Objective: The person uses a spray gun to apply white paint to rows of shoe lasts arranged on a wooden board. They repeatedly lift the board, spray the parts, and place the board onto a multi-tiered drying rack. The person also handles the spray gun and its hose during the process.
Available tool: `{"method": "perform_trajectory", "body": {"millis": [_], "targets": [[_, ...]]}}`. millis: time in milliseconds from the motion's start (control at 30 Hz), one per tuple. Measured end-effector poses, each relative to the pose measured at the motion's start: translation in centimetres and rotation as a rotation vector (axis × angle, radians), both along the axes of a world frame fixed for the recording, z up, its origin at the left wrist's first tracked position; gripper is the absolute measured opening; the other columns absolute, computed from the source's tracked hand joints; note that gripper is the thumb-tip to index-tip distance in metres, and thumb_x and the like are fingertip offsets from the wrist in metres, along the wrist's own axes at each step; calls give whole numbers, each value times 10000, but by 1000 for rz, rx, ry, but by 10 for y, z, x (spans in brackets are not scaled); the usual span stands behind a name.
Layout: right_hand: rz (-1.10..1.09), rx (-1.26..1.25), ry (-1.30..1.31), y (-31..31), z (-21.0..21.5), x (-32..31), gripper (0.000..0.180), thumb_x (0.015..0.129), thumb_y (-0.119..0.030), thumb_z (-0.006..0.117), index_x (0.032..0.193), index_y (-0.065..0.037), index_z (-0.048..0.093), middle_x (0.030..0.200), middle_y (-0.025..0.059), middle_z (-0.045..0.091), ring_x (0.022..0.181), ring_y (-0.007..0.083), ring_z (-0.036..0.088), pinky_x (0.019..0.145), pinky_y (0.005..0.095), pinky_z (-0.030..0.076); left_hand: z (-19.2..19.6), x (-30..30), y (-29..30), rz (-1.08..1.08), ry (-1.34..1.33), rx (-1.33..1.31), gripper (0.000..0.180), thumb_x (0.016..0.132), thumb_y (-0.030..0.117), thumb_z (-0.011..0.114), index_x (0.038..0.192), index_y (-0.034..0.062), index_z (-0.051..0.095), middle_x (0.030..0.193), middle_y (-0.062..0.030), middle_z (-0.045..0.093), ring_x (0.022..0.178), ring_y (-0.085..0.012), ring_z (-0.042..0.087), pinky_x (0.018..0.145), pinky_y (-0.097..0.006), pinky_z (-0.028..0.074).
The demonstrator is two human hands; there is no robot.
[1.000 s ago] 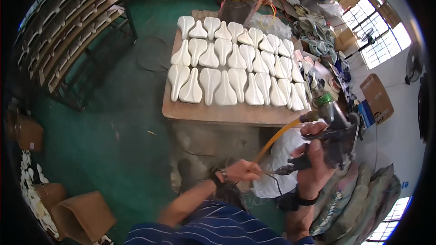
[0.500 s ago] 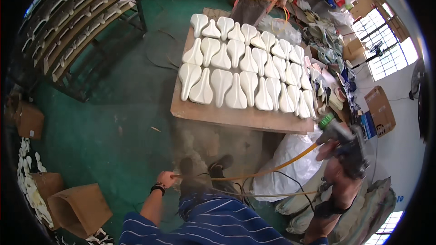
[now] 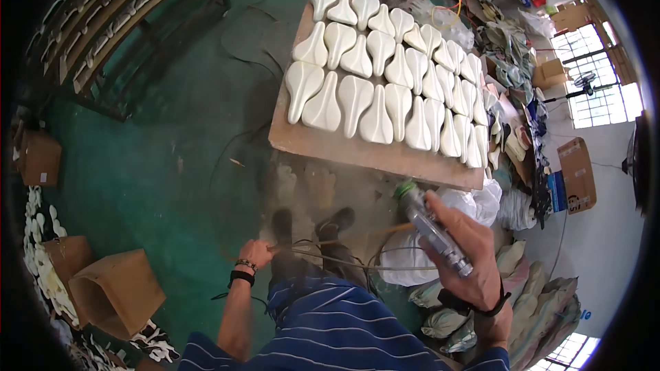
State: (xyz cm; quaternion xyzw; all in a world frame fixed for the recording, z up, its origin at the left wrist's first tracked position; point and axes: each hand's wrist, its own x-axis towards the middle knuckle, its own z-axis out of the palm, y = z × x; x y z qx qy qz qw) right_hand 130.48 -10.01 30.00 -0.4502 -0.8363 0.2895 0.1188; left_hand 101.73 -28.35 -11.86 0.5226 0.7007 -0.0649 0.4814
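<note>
Right hand: right hand (image 3: pixel 469 244), right of centre, wrapped round a spray gun; black band at the wrist.
Spray gun: spray gun (image 3: pixel 440 235), silvery with a green ring near its front end, right of centre; tilted, front end toward upper left, in front of the table's near edge in the view.
Left hand: left hand (image 3: pixel 256 253), below and left of centre, curled into a fist on a hose; bracelet and dark band on the wrist.
Hose: hose (image 3: pixel 330 241), slack, running across from the left fist toward the gun side; blurred, so where it joins cannot be told. A greyer line (image 3: pixel 371 266) runs below it.
Table: brown table (image 3: pixel 357 156), upper centre to right, set at a slant.
Saddles: white saddles (image 3: pixel 377 117) in three rows on the tabletop, wide and narrow ends alternating, many side by side.
Near the table: white plastic bag (image 3: pixel 405 255) below its front edge; stuffed sacks (image 3: pixel 526 309) at lower right.
Left side: rack (image 3: pixel 103 27) with pale pieces on its shelves, upper left; open cardboard box (image 3: pixel 127 285), lower left.
Wearer: striped blue shirt (image 3: pixel 330 323) at bottom centre, dark shoes (image 3: pixel 337 221) above it.
</note>
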Motion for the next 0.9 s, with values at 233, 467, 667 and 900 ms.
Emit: {"method": "perform_trajectory", "body": {"millis": [233, 467, 667, 900], "targets": [[70, -164, -48, 6, -2, -6, 797, 647, 94, 651, 1427, 0, 514, 1036, 226, 660, 885, 412, 662, 779, 393, 540, 20, -7, 15, 41, 29, 3, 519, 861, 588, 661, 912, 82, 766, 923, -213, 720, 885, -424, 680, 761, -491, 560], [-37, -27, -20, 24, -7, -8, 702, 708, 75, 700, 1390, -3, 556, 1028, 207, 683, 878, 364, 683, 790, 356, 532, 18, 2, 20, -17, 12, 7, 477, 879, 578, 644, 909, 116, 757, 904, -196, 720, 866, -425, 677, 753, -493, 553], [7, 8, -29, 31, -16, -3, 856, 598, 93, 655, 1435, -19, 515, 1035, 194, 661, 849, 400, 651, 772, 399, 534, 25, 7, 24, -12, 31, 13, 441, 873, 545, 669, 929, 114, 747, 906, -189, 720, 884, -421, 674, 763, -495, 549], [31, -56, -63, 31, -8, 7, 803, 627, 79, 652, 1416, -17, 538, 1045, 192, 680, 912, 387, 677, 798, 387, 545, 26, 6, 27, -2, 33, -27, 456, 870, 566, 663, 931, 123, 751, 933, -192, 720, 909, -416, 676, 784, -492, 550]]}}
